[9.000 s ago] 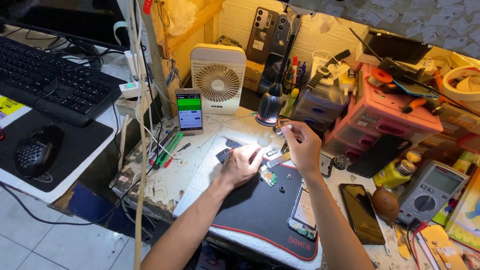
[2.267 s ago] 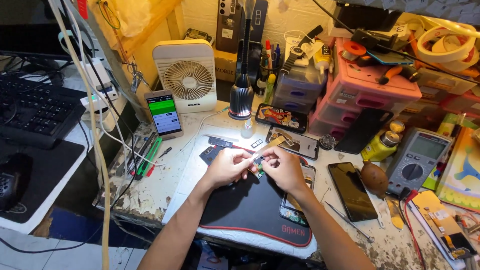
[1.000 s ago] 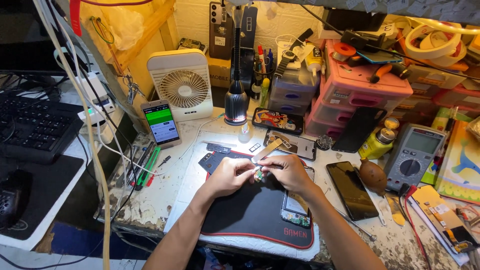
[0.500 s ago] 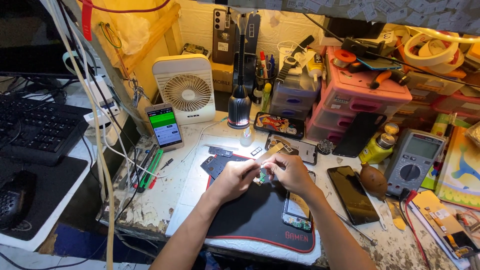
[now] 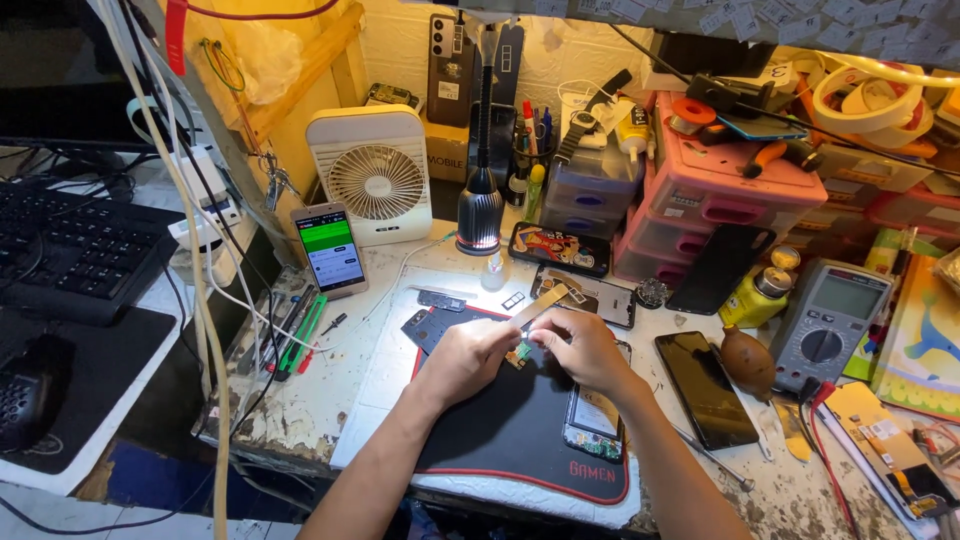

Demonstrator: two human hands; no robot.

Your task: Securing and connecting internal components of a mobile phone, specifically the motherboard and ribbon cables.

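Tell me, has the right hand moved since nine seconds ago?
Yes. The right hand was raised near the desk lamp head then; now it is lower, over the black work mat, meeting the left hand at a small circuit board.

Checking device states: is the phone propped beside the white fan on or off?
On. The phone leans upright against the fan, its screen lit green and white.
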